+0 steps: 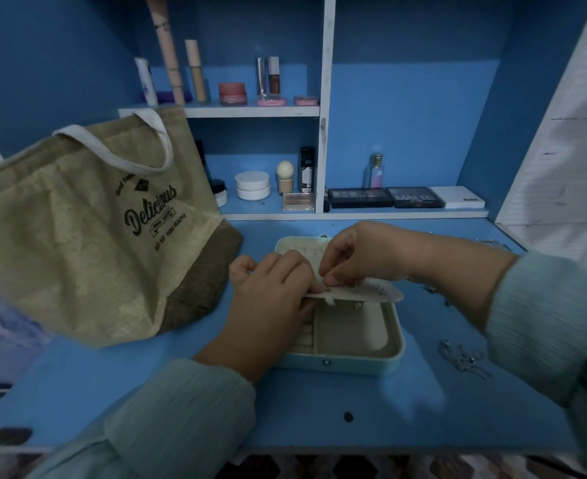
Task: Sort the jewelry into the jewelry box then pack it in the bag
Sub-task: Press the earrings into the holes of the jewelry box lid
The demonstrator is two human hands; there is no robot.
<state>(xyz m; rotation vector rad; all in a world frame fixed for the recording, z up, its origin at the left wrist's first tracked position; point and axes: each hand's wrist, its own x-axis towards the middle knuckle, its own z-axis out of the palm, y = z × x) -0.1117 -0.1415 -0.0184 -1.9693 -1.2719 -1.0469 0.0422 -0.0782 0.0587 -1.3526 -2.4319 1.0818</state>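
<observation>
A pale mint jewelry box [354, 364] lies open at the middle of the blue desk, its lid [295, 245] tipped back. Over the box hangs a cream earring panel [371, 294], held flat, with a few small studs stuck in it. My left hand [271, 299] grips the panel's left end. My right hand [357, 257] pinches a small earring at that same end of the panel. Several loose silver jewelry pieces [463, 357] lie on the desk to the right of the box. A tan jute bag [88, 229] with white handles leans at the left.
Shelves behind the desk [319, 409] carry cosmetics: tubes and jars [233, 93] above, white pots [252, 184], a small bottle [375, 171] and dark palettes [388, 197] below. More small jewelry [433, 288] lies by my right wrist. A white partition [325, 98] splits the shelving.
</observation>
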